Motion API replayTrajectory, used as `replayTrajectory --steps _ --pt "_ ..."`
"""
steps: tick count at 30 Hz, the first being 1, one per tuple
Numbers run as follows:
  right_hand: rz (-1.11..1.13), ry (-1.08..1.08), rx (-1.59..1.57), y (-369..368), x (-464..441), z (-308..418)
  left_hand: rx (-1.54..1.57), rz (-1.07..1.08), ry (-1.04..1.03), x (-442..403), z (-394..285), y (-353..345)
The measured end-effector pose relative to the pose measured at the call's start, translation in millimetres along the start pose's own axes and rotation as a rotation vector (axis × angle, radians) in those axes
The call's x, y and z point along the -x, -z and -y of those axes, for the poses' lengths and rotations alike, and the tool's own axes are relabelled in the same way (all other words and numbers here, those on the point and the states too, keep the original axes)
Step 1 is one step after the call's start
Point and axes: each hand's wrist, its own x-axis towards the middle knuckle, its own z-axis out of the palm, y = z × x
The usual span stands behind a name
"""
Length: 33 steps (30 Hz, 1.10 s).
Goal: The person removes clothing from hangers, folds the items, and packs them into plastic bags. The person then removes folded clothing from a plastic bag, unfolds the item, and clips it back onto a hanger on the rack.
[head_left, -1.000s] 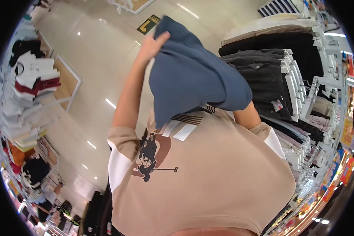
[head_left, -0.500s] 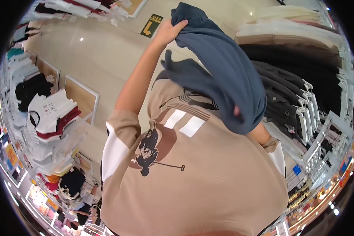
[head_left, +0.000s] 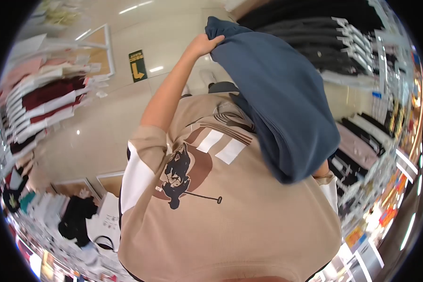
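Observation:
A dark blue cloth garment [head_left: 286, 98] hangs in large folds in front of my chest; its exact kind is not clear. My left hand [head_left: 207, 45] is closed on its bunched upper end, with the arm stretched forward. From there the cloth drapes down to the right, across my beige printed shirt [head_left: 249, 207]. Only a bit of my right forearm [head_left: 323, 170] shows beside the garment's lower right edge. Cloth covers my right hand, so its fingers are hidden.
Dark clothes [head_left: 310, 42] hang on a rack at the upper right. On the left are a rack of white and maroon garments [head_left: 51, 96] and a white top [head_left: 105, 218] lower down. A green exit sign [head_left: 137, 66] is on the shiny floor [head_left: 108, 136].
My view has turned, shifting the racks and floor sign. The garment hangs broader and lower on the right, and its loose flap has dropped. The right fingertip visible before is now covered.

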Motion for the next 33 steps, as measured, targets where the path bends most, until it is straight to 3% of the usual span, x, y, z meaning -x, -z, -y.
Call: replayTrajectory --steps 3,6,8,10,12,15,22,28,33 --pt "-0.213 -0.019 0.043 -19 24 -11 -0.242 -0.051 -0.105 3 4 -30" --pt "-0.363 -0.012 0.075 -33 47 -14 -0.049 0.012 -0.717 30 -34 -57" --pt "-0.431 -0.003 0.118 -37 55 -9 0.307 0.692 -0.713 54 -77 -81" --pt "-0.482 0.014 0.146 -38 66 -6 0.265 1.015 -0.872 94 -114 -105" --pt "-0.519 0.032 0.159 -38 80 -6 0.014 1.426 -0.779 126 -130 -137" --pt "-0.559 0.066 0.195 -30 105 -8 -0.233 1.735 -0.748 164 -123 -181" --pt "-0.615 0.135 0.114 -13 190 -53 -0.515 1.937 -0.654 197 -121 -255" --pt "-0.644 0.056 -0.151 -63 287 -152 -0.612 1.92 -0.597 186 -149 -317" --pt "-1.034 -0.1 -0.08 -66 395 -149 -0.679 1.92 -0.69 193 -183 -400"
